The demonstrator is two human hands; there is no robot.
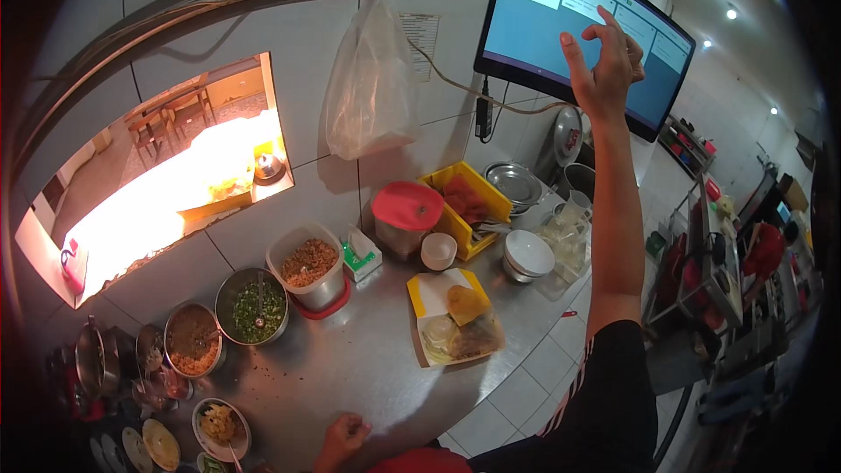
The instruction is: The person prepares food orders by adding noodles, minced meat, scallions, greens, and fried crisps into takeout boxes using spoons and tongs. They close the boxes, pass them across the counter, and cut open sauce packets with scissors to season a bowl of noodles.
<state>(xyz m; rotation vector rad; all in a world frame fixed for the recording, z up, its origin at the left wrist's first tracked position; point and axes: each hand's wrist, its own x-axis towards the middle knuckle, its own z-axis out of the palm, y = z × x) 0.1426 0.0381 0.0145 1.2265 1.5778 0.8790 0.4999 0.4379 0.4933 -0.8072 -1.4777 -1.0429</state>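
Note:
My right hand (603, 69) is raised in front of a wall-mounted touchscreen monitor (525, 33), with its thumb and index finger apart and nothing held. Whether the fingertip touches the glass I cannot tell. Low in the view, my left hand (347, 439) rests by the near edge of the steel counter (315, 368). Its fingers are curled in and nothing shows in them. Between the two hands an open takeaway box (420, 335) sits on the counter, holding a clear bag of food (476, 335) and a yellowish packet (468, 304).
Bowls of chopped green onion (253, 309) and minced food (196, 341) line the left side. Behind stand a tissue box (361, 256), a red-lidded tub (407, 210), a yellow bin (470, 243) and white bowls (529, 253). A plastic bag (371, 79) hangs by a bright serving window (164, 171).

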